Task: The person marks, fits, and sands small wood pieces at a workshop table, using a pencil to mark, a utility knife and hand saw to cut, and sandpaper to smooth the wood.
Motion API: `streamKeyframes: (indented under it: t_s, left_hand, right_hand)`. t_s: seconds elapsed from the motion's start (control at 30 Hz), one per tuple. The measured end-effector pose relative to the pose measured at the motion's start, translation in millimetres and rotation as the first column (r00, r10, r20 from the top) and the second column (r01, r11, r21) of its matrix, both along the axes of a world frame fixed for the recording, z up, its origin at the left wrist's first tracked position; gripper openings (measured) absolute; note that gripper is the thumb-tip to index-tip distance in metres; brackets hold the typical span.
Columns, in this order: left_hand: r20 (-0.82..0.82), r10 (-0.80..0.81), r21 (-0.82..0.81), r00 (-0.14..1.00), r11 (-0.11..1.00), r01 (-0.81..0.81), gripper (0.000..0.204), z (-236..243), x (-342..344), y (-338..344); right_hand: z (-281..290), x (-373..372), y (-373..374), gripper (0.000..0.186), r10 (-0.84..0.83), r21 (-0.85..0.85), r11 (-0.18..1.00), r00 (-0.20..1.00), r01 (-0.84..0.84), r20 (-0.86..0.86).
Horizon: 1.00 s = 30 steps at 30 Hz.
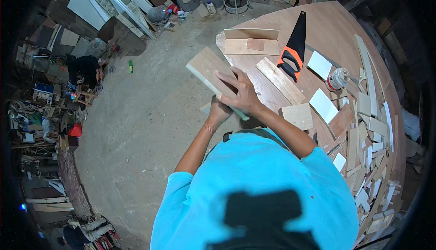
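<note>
Head view: left of the orange-handled saw (296,45), a worker's right hand (243,90) grips a tilted wooden piece (210,67); the left hand (220,112), by its near end, hides its grip. Even pressure and a steady angle should serve best.

Held aloft a rectangular, light-tan wooden board (209,66), just beside the worktop (327,25) and above the concrete floor (150,100). Showed a plain, flat upper face and a paler, whitish long edge. Slanted from far left to near right, partly covered by fingers (228,80).
</note>
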<state>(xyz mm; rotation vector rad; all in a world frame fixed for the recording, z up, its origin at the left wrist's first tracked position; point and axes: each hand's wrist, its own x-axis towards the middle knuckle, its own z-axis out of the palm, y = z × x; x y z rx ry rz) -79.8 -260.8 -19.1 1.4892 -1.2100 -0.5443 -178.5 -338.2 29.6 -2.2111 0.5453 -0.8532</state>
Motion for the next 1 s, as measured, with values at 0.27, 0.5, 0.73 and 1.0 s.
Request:
streamKeyframes:
  t_s: [0.27, 0.5, 0.73, 1.0]
  left_hand:
    - [-0.006, -0.088, 0.250, 0.996, 0.964, 0.086, 0.020, 1.5, 0.8, 2.5]
    - [0.000, -0.028, 0.105, 1.000, 0.994, 0.028, 0.023, 12.6, -1.3, 8.2]
    - [-0.597, -0.223, 0.039, 0.771, 0.952, 0.305, 0.040, 23.8, 11.7, 5.9]
    - [-0.954, -0.196, -0.128, 0.228, 0.950, 0.284, 0.050, 19.9, 16.8, 3.1]
  right_hand:
    - [-29.8, 5.0, -30.4, 0.061, -0.229, 0.077, 0.971, 0.973, 0.227, 0.013]
    - [-10.7, 2.7, -10.1, 0.062, -0.057, -0.088, 0.994, 0.994, 0.066, 0.091]
    - [-48.1, 4.5, -66.2, 0.053, -0.257, 0.296, 0.934, 0.950, 0.198, 0.177]
    - [-18.1, -2.9, -39.8, 0.050, -0.026, 0.690, 0.691, 0.947, -0.215, 0.321]
